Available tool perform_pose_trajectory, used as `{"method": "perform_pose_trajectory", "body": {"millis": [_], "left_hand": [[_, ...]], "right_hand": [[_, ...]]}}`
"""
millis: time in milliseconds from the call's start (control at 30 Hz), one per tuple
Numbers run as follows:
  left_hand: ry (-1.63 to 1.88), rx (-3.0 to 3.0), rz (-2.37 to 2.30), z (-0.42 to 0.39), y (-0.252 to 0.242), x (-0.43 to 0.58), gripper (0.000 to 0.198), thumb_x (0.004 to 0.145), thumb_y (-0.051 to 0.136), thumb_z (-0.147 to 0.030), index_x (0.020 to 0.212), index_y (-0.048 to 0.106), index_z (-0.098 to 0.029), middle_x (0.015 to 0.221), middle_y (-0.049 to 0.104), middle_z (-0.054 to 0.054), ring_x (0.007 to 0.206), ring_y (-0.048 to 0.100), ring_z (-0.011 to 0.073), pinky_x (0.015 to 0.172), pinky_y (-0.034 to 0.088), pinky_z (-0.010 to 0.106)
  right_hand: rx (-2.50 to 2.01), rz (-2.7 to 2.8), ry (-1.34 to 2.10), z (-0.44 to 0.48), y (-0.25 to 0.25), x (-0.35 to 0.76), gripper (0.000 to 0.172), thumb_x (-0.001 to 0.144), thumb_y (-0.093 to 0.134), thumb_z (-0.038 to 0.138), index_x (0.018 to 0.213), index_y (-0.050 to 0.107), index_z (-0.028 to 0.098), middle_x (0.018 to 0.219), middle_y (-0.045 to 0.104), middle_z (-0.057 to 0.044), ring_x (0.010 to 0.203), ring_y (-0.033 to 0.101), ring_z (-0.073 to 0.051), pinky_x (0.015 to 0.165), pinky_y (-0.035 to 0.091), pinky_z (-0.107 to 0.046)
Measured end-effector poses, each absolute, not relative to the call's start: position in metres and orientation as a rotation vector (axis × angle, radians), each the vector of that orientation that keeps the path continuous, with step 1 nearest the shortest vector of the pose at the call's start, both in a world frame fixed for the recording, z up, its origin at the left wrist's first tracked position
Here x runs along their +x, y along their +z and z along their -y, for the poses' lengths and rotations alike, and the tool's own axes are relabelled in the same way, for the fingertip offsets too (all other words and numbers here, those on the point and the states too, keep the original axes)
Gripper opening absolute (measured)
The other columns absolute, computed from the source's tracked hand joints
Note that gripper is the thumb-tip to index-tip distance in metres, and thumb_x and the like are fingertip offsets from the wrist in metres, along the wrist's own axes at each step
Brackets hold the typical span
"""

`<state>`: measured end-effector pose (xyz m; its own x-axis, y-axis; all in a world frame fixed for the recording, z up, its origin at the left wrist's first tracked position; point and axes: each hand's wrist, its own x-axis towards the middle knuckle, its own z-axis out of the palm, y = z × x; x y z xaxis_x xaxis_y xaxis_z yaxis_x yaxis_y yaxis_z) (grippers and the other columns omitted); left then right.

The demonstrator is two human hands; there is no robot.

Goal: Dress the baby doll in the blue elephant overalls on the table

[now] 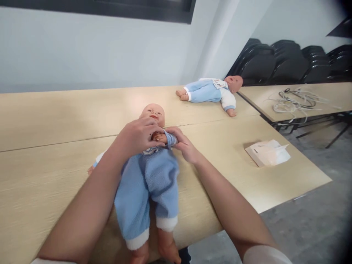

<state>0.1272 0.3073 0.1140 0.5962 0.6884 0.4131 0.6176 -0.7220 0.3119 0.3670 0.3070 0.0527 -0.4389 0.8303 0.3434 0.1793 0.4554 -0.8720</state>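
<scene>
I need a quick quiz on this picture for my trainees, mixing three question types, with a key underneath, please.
1. True or false: the nearer doll and the farther doll are both barefoot.

2. Multiple choice: what is the person's right hand holding?
A) the white box
B) the nearer doll's blue cuff
C) the cables

3. Fill in the blank: the farther doll lies with its head toward the ____ side of the picture.

Key
1. True
2. B
3. right
</scene>
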Motion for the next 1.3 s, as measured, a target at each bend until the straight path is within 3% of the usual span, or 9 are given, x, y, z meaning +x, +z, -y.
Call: {"method": "perform_pose_trajectory", "body": {"millis": [100,167,367,600,867,1067,1167,1300], "left_hand": [[0.782,2.724,-1.063,-0.307,0.110,0.129,0.025,0.096,0.070,-0.044,0.113,0.077,-0.027,0.110,0.077,0.005,0.105,0.071,0.0228,0.091,0.054,0.035],[0.786,2.757,-1.006,-0.307,0.108,0.129,0.023,0.097,0.068,-0.044,0.113,0.077,-0.028,0.113,0.077,0.004,0.108,0.071,0.0221,0.094,0.053,0.034],[0.885,2.821,-0.820,-0.305,0.105,0.134,0.022,0.099,0.068,-0.039,0.113,0.075,-0.025,0.120,0.077,0.005,0.113,0.069,0.0218,0.103,0.053,0.037],[0.819,2.719,-0.841,-0.299,0.111,0.140,0.018,0.097,0.069,-0.036,0.109,0.074,-0.022,0.117,0.075,0.005,0.113,0.068,0.0219,0.098,0.054,0.036],[0.700,2.697,-1.021,-0.297,0.107,0.144,0.018,0.085,0.076,-0.035,0.097,0.072,-0.023,0.093,0.066,0.002,0.094,0.065,0.0219,0.076,0.049,0.033],[0.713,2.732,-0.924,-0.294,0.112,0.147,0.010,0.087,0.073,-0.030,0.090,0.069,-0.022,0.088,0.064,0.001,0.092,0.062,0.0206,0.076,0.045,0.033],[0.722,2.729,-0.877,-0.291,0.117,0.145,0.010,0.089,0.072,-0.031,0.089,0.069,-0.022,0.087,0.063,0.001,0.091,0.061,0.0205,0.077,0.046,0.033],[0.690,2.729,-0.842,-0.287,0.122,0.143,0.007,0.087,0.072,-0.028,0.091,0.069,-0.022,0.088,0.062,0.001,0.090,0.061,0.0198,0.080,0.047,0.032]], "right_hand": [[-0.911,1.745,1.134,-0.304,0.062,0.364,0.043,0.099,0.051,0.057,0.114,0.074,0.024,0.123,0.072,-0.006,0.123,0.062,-0.026,0.115,0.043,-0.044],[-0.973,1.628,1.252,-0.303,0.066,0.360,0.043,0.096,0.059,0.062,0.103,0.077,0.024,0.112,0.075,-0.004,0.113,0.066,-0.024,0.108,0.048,-0.041],[-0.960,1.255,1.617,-0.294,0.082,0.357,0.034,0.077,0.085,0.052,0.091,0.079,0.022,0.095,0.079,-0.003,0.091,0.071,-0.020,0.086,0.057,-0.033],[-1.012,1.158,1.726,-0.289,0.096,0.369,0.030,0.078,0.086,0.045,0.093,0.080,0.020,0.096,0.081,-0.005,0.091,0.074,-0.024,0.090,0.057,-0.039],[-1.156,1.496,1.521,-0.280,0.117,0.388,0.031,0.083,0.082,0.049,0.091,0.077,0.020,0.091,0.078,-0.003,0.086,0.068,-0.019,0.085,0.051,-0.035],[-1.161,1.549,1.526,-0.278,0.127,0.393,0.032,0.083,0.084,0.044,0.105,0.078,0.021,0.109,0.079,-0.004,0.103,0.070,-0.021,0.094,0.052,-0.035],[-1.178,1.465,1.556,-0.290,0.114,0.399,0.031,0.082,0.086,0.040,0.104,0.076,0.020,0.108,0.079,-0.005,0.101,0.070,-0.020,0.094,0.052,-0.033],[-1.014,1.332,1.775,-0.310,0.083,0.413,0.044,0.076,0.092,0.039,0.110,0.072,0.020,0.108,0.079,-0.005,0.097,0.072,-0.018,0.091,0.053,-0.032]]}}
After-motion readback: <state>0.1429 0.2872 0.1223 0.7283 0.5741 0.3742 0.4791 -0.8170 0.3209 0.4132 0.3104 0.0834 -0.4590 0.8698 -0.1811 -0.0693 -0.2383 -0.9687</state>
